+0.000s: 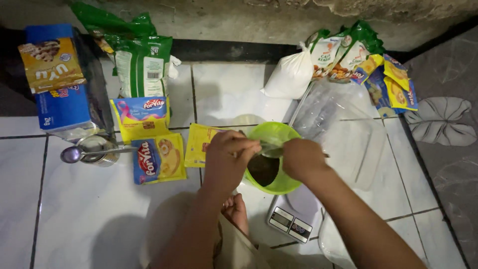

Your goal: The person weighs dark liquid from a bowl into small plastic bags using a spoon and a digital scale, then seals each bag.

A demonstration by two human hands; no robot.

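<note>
Nearest the camera, a bent knee and bare foot (235, 211) rest on the white tiled floor (89, 209), just left of a small white digital kitchen scale (295, 219). On that scale sits a lime-green plastic bowl (275, 135) holding a dark brown powder. Both hands meet over the bowl: the left hand (226, 157) is clenched around something thin at the bowl's left rim, and the right hand (301, 158) grips what looks like a crumpled clear packet above the powder, though what exactly each holds is hard to tell. The step in hand seems to be emptying an ingredient into the bowl while weighing it; next calls for a steady tip and a look at the scale's display. Left of the bowl lie yellow and blue margarine sachets (158, 158) and a metal spoon (74, 154) across a tin. Beyond the bowl stands a knotted white bag (290, 77).
</note>
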